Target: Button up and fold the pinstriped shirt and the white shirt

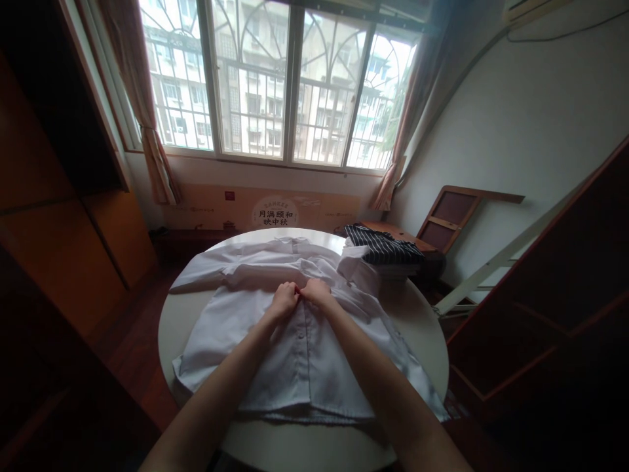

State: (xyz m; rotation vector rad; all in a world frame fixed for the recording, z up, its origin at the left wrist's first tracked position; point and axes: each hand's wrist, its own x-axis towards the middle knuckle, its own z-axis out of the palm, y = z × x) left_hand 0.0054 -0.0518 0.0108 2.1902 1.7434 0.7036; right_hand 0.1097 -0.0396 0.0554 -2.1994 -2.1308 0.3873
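A white button-up shirt (334, 367) lies spread on a round white table (417, 328), its hem toward me and its sleeves toward the window. My left hand (285, 296) and my right hand (316, 290) meet at the shirt's front button strip, near its middle. Fingers of both hands are closed in a pinch on the shirt fabric. A small bit of red shows between the fingertips. Below the hands, buttons run down the strip toward the hem.
Folded black-and-white striped clothing (386, 246) lies on a pile at the table's back right. Behind it stands a wooden chair (447, 216). A long printed box (324, 208) is below the window. Dark wooden furniture (550, 314) leans in from the right.
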